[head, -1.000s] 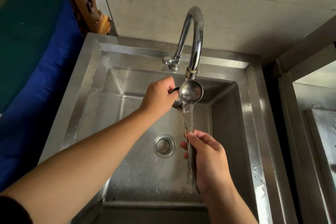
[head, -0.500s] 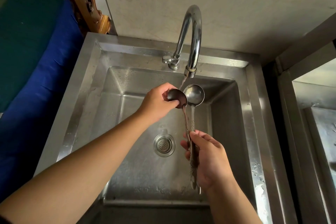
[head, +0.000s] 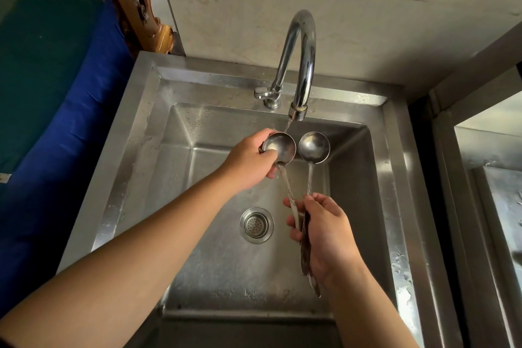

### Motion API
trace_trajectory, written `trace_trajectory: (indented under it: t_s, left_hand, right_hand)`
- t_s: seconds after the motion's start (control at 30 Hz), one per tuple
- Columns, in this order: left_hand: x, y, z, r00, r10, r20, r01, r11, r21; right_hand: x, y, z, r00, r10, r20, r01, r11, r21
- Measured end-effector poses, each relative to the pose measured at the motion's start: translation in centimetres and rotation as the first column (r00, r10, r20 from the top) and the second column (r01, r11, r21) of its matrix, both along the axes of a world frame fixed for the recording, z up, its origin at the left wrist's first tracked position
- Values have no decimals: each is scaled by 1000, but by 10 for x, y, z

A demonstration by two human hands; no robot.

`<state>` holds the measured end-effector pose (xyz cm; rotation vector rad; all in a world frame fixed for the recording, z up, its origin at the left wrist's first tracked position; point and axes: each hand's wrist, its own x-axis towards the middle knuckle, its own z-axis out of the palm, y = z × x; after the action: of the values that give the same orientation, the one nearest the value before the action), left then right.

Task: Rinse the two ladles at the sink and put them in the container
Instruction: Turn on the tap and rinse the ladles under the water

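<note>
Both ladles were held over the steel sink [head: 135,133], below the tap [head: 303,59]. The right hand [head: 327,237] was closed around both handles together, in front of the tap and just right of the drain [head: 256,225]; the handle ends stuck out past the heel of that hand toward the sink's near wall. From this grip the handles rose toward the tap and spread slightly apart, so the two bowls sat side by side, close but not touching.

The left ladle [head: 281,147] had its bowl directly under the tap spout. A thin stream of water [head: 287,126] ran from the spout onto the far rim of this bowl. The left hand [head: 248,161] was clamped on this bowl, with the thumb pressed inside it and the fingers wrapped behind it. Water ran down the handle below the bowl.

The right ladle [head: 314,147] had its bowl just right of the spout, outside the stream, with its hollow facing the camera. Only the right hand gripped it, at the handle.

Both bowls hung above the sink floor, between the tap and the drain. Water drops lay on the sink ledge right of the tap. A blue cloth [head: 56,135] lay left of the sink.
</note>
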<state>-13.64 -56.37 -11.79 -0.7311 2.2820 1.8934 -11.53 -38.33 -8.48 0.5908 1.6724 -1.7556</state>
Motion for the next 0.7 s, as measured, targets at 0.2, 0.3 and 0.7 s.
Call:
trace_trajectory:
  t_s: [0.2, 0.3, 0.7]
  left_hand:
    - [-2, 7, 4, 998, 53, -43, -53, 999, -9]
    - [-7, 5, -1, 985, 139, -99, -143, 989, -34]
    - [-10, 26, -14, 865, 456, 210, -484, 648, 587]
  right_hand:
    - [6, -11, -8, 991, 80, -105, -72, 995, 76]
    - [11, -14, -9, 990, 79, -121, -69, 994, 84]
    - [21, -16, -2, 993, 31, -116, -38, 998, -51]
